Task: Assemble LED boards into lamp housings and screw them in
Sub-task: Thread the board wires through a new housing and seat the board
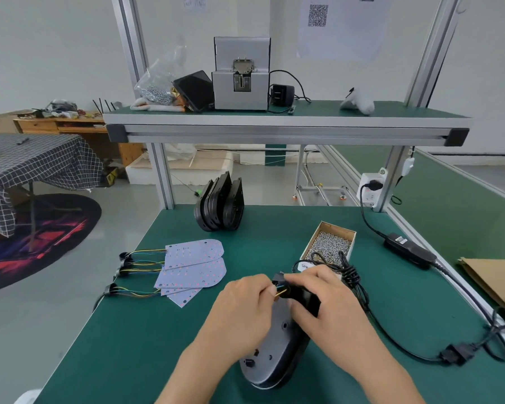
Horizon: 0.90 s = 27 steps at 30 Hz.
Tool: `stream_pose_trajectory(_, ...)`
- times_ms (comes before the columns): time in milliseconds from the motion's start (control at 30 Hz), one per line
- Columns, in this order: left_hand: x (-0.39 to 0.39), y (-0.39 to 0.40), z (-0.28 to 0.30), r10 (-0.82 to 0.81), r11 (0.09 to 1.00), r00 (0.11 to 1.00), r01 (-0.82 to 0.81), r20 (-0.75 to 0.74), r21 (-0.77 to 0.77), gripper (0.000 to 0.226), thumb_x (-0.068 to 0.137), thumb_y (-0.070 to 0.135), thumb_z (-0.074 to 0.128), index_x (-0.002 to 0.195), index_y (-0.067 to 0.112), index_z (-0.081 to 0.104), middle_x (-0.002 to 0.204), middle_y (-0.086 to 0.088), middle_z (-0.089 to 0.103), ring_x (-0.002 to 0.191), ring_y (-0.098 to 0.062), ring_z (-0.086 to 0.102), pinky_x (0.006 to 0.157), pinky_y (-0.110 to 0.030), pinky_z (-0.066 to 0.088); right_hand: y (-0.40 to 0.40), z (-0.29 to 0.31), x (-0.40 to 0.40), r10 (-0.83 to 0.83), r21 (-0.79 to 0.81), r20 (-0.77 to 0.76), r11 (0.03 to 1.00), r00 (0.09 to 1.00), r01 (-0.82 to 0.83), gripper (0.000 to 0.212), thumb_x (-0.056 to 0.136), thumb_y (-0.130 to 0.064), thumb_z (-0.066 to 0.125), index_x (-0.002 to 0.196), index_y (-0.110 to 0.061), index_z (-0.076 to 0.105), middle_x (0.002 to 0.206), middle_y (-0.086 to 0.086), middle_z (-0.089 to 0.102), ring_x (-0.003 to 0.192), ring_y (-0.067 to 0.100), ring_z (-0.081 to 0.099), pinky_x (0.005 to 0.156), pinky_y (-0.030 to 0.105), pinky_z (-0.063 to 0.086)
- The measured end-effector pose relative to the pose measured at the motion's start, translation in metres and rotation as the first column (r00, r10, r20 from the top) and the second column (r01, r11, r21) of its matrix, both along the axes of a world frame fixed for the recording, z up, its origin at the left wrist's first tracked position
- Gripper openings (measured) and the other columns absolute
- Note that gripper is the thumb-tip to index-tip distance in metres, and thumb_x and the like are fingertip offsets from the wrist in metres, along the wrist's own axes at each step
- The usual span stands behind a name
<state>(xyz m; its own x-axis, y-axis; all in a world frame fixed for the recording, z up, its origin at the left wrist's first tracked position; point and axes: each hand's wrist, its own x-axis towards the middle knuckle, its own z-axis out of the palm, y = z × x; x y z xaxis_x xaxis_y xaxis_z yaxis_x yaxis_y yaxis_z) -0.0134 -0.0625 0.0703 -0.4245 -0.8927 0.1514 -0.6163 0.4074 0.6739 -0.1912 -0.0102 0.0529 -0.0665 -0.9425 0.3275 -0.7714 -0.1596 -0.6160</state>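
Both hands over the lamp housing [271, 345] lying flat on the green worktop [146, 330]. Left hand [239, 304] has a tight grip, fingertips pinching the wires [281, 292] at the housing's far end; right hand [324, 298] curls round the black connector [277, 277]. LED boards [193, 266] lie fanned to the left.

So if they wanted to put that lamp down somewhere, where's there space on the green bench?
Bare mat lies left of the hands, below the LED boards, and between the upright housings and the screw box. The right side is crowded with cables.
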Motion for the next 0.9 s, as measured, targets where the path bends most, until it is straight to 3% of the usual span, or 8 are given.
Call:
stream_pose_trajectory(133,-0.001,-0.002,0.004,0.05,0.995,0.992,-0.038,0.117,-0.096,0.033,0.099,0.052,0.055,0.084,0.023,0.054,0.078,0.005,0.059,0.082,-0.02,0.055,0.072,-0.037,0.045,0.0,-0.003,0.01,-0.03,-0.085,0.047,0.996,0.998,0.034,0.035,0.084,-0.017,0.08,0.116,-0.031,0.074,0.109,-0.024,0.06,0.109,-0.002,0.058,0.091,0.01,0.042)
stream_pose_trajectory(233,0.005,-0.006,0.007,0.078,0.989,0.992,-0.065,0.098,-0.135,0.019,0.097,0.049,0.061,0.106,0.032,0.061,0.101,0.014,0.067,0.098,-0.013,0.06,0.086,-0.034,0.048,0.002,-0.004,0.015,-0.014,-0.137,0.097,0.99,0.995,0.027,0.035,0.083,-0.014,0.08,0.115,-0.028,0.073,0.111,-0.023,0.064,0.111,-0.003,0.058,0.091,0.005,0.038)
stream_pose_trajectory(333,0.012,-0.01,0.003,0.007,0.993,1.0,-0.007,0.007,-0.121,0.012,0.095,0.039,0.066,0.104,0.033,0.07,0.097,0.021,0.072,0.094,-0.003,0.063,0.085,-0.027,0.049,0.006,-0.005,0.019,0.017,-0.152,0.208,0.988,0.978,0.015,0.041,0.083,-0.023,0.075,0.122,-0.032,0.069,0.117,-0.027,0.066,0.116,-0.004,0.06,0.094,0.006,0.04)
stream_pose_trajectory(500,0.029,-0.014,-0.018,0.014,0.998,0.975,-0.002,-0.223,0.055,0.006,0.096,0.037,0.069,0.099,0.041,0.073,0.088,0.021,0.073,0.065,0.002,0.056,0.063,-0.011,0.042,0.009,-0.028,0.015,0.032,-0.158,0.498,0.986,0.866,0.054,0.06,0.085,-0.042,0.07,0.144,-0.041,0.054,0.139,-0.011,0.058,0.112,0.017,0.058,0.097,0.026,0.043)
stream_pose_trajectory(600,0.036,-0.014,-0.027,0.01,0.994,0.945,0.026,-0.328,0.107,0.013,0.094,0.041,0.069,0.105,0.047,0.072,0.1,0.023,0.075,0.088,0.005,0.067,0.076,-0.013,0.044,0.005,-0.043,0.02,0.107,-0.038,0.624,0.994,0.775,-0.106,0.085,0.082,-0.075,0.067,0.156,-0.049,0.033,0.158,-0.022,0.041,0.145,0.004,0.041,0.117,0.04,0.036)
stream_pose_trajectory(700,0.039,-0.013,-0.027,-0.007,0.994,0.931,0.046,-0.365,0.099,0.02,0.089,0.049,0.065,0.108,0.048,0.072,0.106,0.023,0.075,0.103,0.0,0.069,0.082,-0.011,0.046,-0.004,-0.054,0.032,0.186,0.01,0.716,0.961,0.673,-0.276,0.106,0.078,-0.073,0.075,0.162,-0.045,0.017,0.161,-0.026,0.038,0.151,0.003,0.034,0.126,0.047,0.027)
stream_pose_trajectory(767,0.039,-0.012,-0.026,0.003,0.994,0.92,0.04,-0.393,0.102,0.02,0.091,0.044,0.066,0.109,0.049,0.072,0.107,0.024,0.075,0.104,0.001,0.069,0.084,-0.008,0.046,-0.008,-0.057,0.04,0.178,-0.016,0.707,0.972,0.684,-0.236,0.105,0.076,-0.071,0.079,0.161,-0.049,0.02,0.158,-0.023,0.043,0.148,0.005,0.04,0.123,0.043,0.031)
stream_pose_trajectory(900,0.041,-0.012,-0.026,0.068,0.992,0.91,-0.019,-0.41,0.124,0.023,0.096,0.04,0.067,0.114,0.055,0.071,0.11,0.026,0.074,0.108,0.0,0.068,0.09,-0.018,0.049,-0.012,-0.053,0.054,0.142,-0.106,0.688,0.99,0.712,-0.095,0.096,0.075,-0.054,0.076,0.157,-0.054,0.026,0.148,-0.031,0.046,0.141,0.002,0.046,0.104,0.013,0.042)
